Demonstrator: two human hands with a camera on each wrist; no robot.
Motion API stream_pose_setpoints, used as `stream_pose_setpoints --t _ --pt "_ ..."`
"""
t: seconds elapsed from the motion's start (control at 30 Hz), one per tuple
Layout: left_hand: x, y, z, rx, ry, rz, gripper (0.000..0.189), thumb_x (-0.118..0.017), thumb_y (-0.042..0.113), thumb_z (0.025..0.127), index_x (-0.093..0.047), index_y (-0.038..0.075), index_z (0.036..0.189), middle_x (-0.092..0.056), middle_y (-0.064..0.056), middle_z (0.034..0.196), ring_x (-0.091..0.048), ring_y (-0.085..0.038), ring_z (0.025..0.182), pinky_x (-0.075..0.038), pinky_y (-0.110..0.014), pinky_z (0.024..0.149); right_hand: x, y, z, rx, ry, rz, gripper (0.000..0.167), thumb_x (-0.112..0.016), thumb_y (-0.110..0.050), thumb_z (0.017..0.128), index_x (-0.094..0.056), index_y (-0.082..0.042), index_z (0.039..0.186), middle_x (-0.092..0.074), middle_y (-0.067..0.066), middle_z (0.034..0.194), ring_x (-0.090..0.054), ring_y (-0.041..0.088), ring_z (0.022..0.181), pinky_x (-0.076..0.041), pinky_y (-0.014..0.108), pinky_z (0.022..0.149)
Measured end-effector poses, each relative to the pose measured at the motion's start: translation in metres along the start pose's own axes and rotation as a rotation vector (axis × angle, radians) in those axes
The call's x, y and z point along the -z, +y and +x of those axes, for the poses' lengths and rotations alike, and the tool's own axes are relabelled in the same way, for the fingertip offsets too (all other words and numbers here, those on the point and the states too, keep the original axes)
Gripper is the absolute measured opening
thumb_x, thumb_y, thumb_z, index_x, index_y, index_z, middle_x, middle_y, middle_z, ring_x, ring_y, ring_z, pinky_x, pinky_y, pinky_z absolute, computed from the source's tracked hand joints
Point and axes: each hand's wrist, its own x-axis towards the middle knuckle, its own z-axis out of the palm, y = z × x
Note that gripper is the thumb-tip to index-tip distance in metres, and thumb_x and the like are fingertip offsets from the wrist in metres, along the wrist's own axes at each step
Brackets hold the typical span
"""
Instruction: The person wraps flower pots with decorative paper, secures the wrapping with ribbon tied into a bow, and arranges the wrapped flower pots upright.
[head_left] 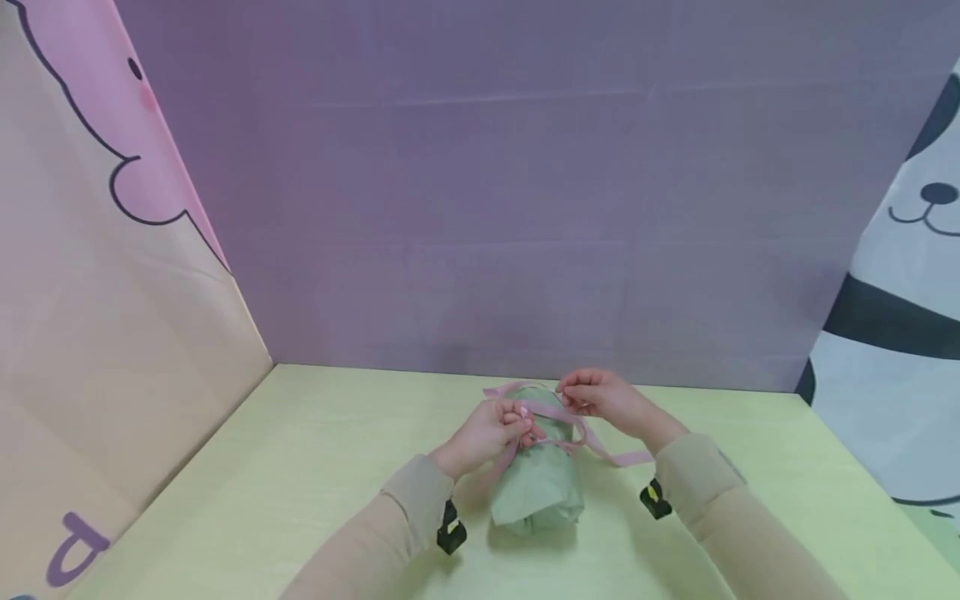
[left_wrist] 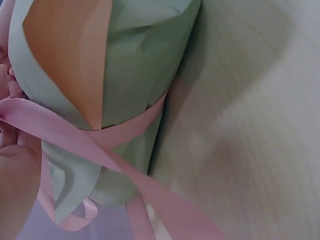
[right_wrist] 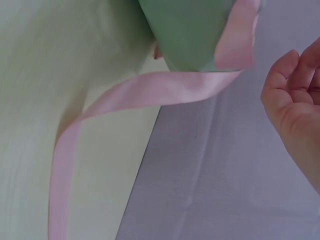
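A bundle wrapped in pale green paper (head_left: pixel 537 487) lies on the table, its inner side showing orange-brown paper (left_wrist: pixel 70 45) in the left wrist view. Pink ribbon (left_wrist: pixel 127 131) runs round its middle, with loose lengths crossing over it. My left hand (head_left: pixel 491 433) pinches the ribbon above the bundle's left side. At the bundle's far right is my right hand (head_left: pixel 607 404), fingers bent and thumb near them. Whether ribbon lies between those fingertips cannot be made out. One ribbon tail (right_wrist: pixel 150 91) trails off to the right onto the table.
The pale yellow-green table (head_left: pixel 337 467) ends at a purple-grey back wall (head_left: pixel 450 208). A cream side panel (head_left: pixel 150 333) stands at left, and a panda-printed panel (head_left: pixel 892 358) at right. Black clips (head_left: pixel 452 529) hang by both wrists.
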Motion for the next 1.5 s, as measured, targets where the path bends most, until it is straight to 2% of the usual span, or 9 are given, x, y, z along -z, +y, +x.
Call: stream_pose_setpoints --t 0.3,0.43,0.53,0.67,0.8,1.07,1.23,1.37,1.5 --pt "0.0 0.002 0.005 0.016 -0.012 0.036 0.004 -0.052 -0.005 0.093 -0.051 -0.007 0.089 -0.069 -0.028 0.09 -0.062 -0.005 0.064 -0.054 -0.02 0.065 -0.007 0.01 -0.001 0.022 -0.063 -0.032 0.03 -0.048 -0.007 0.096 -0.05 0.018 0.111 -0.061 -0.001 0.086 -0.058 0.009 0.082 -0.052 0.024 0.08" --pt "0.001 0.005 0.006 0.024 -0.025 0.063 0.014 -0.053 -0.004 0.092 -0.052 -0.013 0.104 -0.069 -0.026 0.091 -0.062 -0.005 0.064 -0.055 -0.022 0.066 -0.013 0.008 -0.001 0.037 -0.067 -0.081 0.03 -0.051 -0.009 0.094 -0.052 0.017 0.109 -0.062 0.003 0.09 -0.058 0.008 0.082 -0.05 0.022 0.079" --pt "0.002 0.006 0.005 0.034 -0.035 0.041 0.036 -0.053 -0.004 0.093 -0.041 -0.013 0.126 -0.069 -0.026 0.092 -0.063 -0.007 0.065 -0.056 -0.024 0.068 -0.019 0.004 -0.002 0.046 -0.047 -0.151 0.026 -0.053 -0.011 0.094 -0.057 0.012 0.106 -0.062 0.004 0.089 -0.056 0.01 0.081 -0.049 0.024 0.078" --pt "-0.001 0.007 0.005 0.041 -0.04 0.001 0.051 -0.053 -0.005 0.093 -0.025 -0.008 0.135 -0.068 -0.026 0.094 -0.064 -0.009 0.067 -0.056 -0.026 0.07 -0.024 -0.001 -0.002 0.056 -0.026 -0.266 0.025 -0.057 -0.02 0.094 -0.063 0.003 0.1 -0.061 0.001 0.081 -0.054 0.013 0.076 -0.047 0.031 0.074" --pt "-0.004 0.009 0.005 0.043 -0.035 0.009 0.039 -0.053 -0.004 0.092 -0.032 -0.005 0.125 -0.068 -0.023 0.098 -0.065 -0.01 0.069 -0.054 -0.023 0.071 -0.028 -0.006 -0.004 0.071 -0.021 -0.334 0.026 -0.06 -0.027 0.093 -0.066 -0.002 0.093 -0.063 -0.001 0.078 -0.056 0.014 0.075 -0.047 0.032 0.075" --pt "-0.008 0.012 0.003 0.019 -0.021 0.088 0.023 -0.052 0.01 0.097 -0.038 0.004 0.113 -0.071 -0.015 0.097 -0.067 -0.011 0.077 -0.047 -0.02 0.073 -0.029 -0.013 -0.008 0.151 0.058 -0.481 0.012 -0.063 -0.016 0.09 -0.069 -0.006 0.085 -0.068 0.0 0.076 -0.058 0.011 0.072 -0.049 0.026 0.071" --pt "-0.006 0.011 0.004 -0.016 0.075 0.072 0.024 -0.044 0.014 0.101 -0.045 -0.001 0.119 -0.068 -0.02 0.102 -0.065 -0.016 0.08 -0.05 -0.024 0.071 -0.029 -0.013 -0.009 0.176 0.103 -0.507 0.011 -0.063 -0.014 0.09 -0.069 -0.006 0.084 -0.066 0.004 0.075 -0.054 0.011 0.066 -0.046 0.024 0.063" --pt "-0.001 0.01 0.004 -0.059 0.152 0.049 0.026 -0.04 0.008 0.101 -0.048 -0.007 0.121 -0.061 -0.024 0.116 -0.063 -0.031 0.102 -0.052 -0.034 0.09 -0.029 -0.012 -0.01 0.181 0.099 -0.502 0.011 -0.064 -0.014 0.09 -0.068 -0.006 0.084 -0.066 0.01 0.076 -0.05 0.01 0.064 -0.045 0.023 0.059" --pt "0.012 0.009 0.003 -0.134 0.188 0.211 0.021 -0.041 -0.001 0.098 -0.052 -0.008 0.115 -0.06 -0.022 0.112 -0.058 -0.033 0.107 -0.049 -0.039 0.095 -0.03 -0.013 -0.012 0.169 0.105 -0.491 0.01 -0.064 -0.012 0.089 -0.068 -0.005 0.083 -0.066 0.01 0.076 -0.051 0.011 0.065 -0.045 0.022 0.059"
